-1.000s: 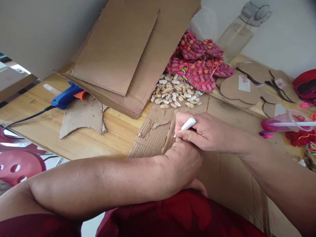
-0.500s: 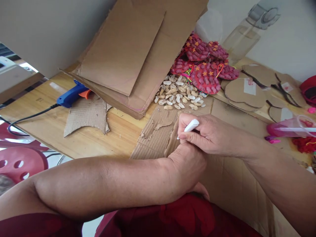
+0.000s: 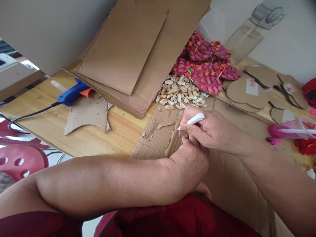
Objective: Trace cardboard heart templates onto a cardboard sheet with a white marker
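A white marker is pinched in my right hand, its tip down on a cardboard sheet. Close to that tip a short dark curved line shows on the cardboard. My left hand presses on the same sheet, bent at the wrist and partly under my right hand. Its fingers look curled, with the thumb out toward my lap; whatever lies beneath them is hidden.
Peanut shells lie beyond my hands, beside pink decorated pieces. Leaning cardboard sheets, a blue glue gun and a cardboard scrap are leftward. Rightward are rounded cardboard cutouts, a bottle and a pink cup.
My right hand has shifted slightly up and away with the marker, baring its tip and a dark line on the cardboard. The left hand stays nearly in place.
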`<state>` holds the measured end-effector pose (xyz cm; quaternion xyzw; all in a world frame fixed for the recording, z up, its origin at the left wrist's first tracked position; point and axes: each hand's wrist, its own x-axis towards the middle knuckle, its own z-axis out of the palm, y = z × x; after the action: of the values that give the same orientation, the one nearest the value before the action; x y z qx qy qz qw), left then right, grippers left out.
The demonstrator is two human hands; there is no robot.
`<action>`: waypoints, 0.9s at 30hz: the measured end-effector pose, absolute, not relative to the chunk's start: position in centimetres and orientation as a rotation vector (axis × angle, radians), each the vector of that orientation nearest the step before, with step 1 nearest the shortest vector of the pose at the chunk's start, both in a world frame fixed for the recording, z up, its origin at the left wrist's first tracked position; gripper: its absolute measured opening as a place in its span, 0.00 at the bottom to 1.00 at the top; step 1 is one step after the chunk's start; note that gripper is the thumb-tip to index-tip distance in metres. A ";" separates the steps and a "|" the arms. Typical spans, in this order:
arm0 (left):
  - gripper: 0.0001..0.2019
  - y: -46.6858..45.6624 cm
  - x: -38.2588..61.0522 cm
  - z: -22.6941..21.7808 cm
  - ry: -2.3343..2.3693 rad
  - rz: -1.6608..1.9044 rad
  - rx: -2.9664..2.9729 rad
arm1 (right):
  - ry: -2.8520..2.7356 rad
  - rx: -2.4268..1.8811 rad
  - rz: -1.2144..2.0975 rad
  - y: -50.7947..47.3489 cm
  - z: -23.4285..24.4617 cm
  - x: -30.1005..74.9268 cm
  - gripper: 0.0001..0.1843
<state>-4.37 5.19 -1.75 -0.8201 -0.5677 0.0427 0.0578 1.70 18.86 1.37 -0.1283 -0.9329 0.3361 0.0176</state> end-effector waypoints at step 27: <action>0.48 5.6 -4.6 -1.7 -1.725 0.081 -2.625 | -2.989 -0.258 1.069 18.3 1.9 1.3 0.11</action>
<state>-4.59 5.62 -1.67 -0.8354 -0.5491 0.0257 -0.0003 1.30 18.34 1.89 -0.0811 -0.9383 0.3355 -0.0215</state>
